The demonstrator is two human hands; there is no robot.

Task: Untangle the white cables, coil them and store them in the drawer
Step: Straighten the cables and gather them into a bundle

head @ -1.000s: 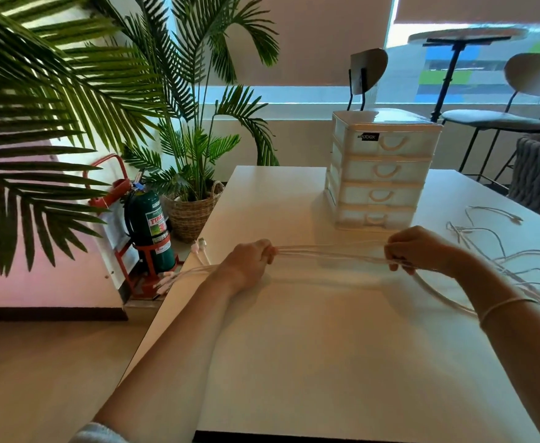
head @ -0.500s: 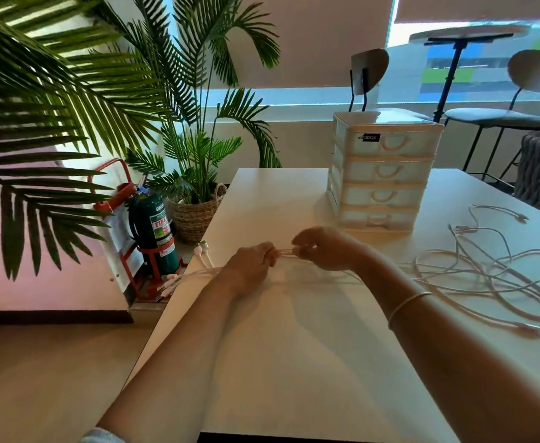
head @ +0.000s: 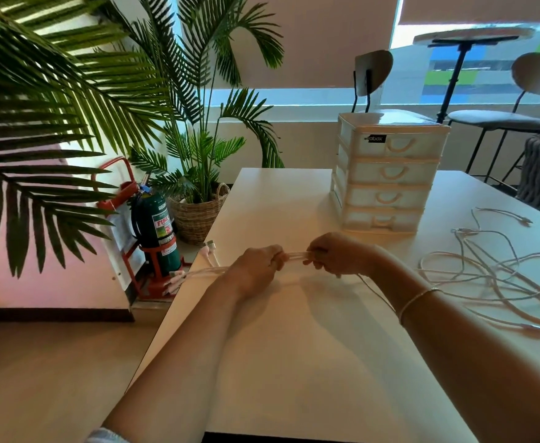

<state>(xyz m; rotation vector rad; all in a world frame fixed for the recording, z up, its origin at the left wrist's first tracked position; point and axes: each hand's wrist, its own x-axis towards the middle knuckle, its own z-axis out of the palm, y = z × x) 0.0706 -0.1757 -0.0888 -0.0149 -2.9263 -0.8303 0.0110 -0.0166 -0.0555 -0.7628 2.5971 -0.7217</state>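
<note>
1. We see thin, smooth white cables (head: 486, 276) lying in loose tangled loops on the right of the table (head: 294, 362), with a bunched run stretched between both hands.
2. Our left hand (head: 256, 266) is clenched round that bunch; plug ends stick out past it over the table's left edge.
3. Our right hand (head: 339, 254) pinches the same bunch just beside the left, fingers curled; a thin bracelet (head: 417, 302) circles that wrist.
4. The drawer unit (head: 387, 174) is boxy translucent white plastic with four closed drawers and arched handles; a black label on the top drawer reads "abox".
5. The green extinguisher (head: 156, 228) in a red stand carries red lettering starting "FIRE".
6. The table is matte white; beside it stand a palm (head: 195, 139) in a woven basket, a wood-look floor, chairs and a bright window.
</note>
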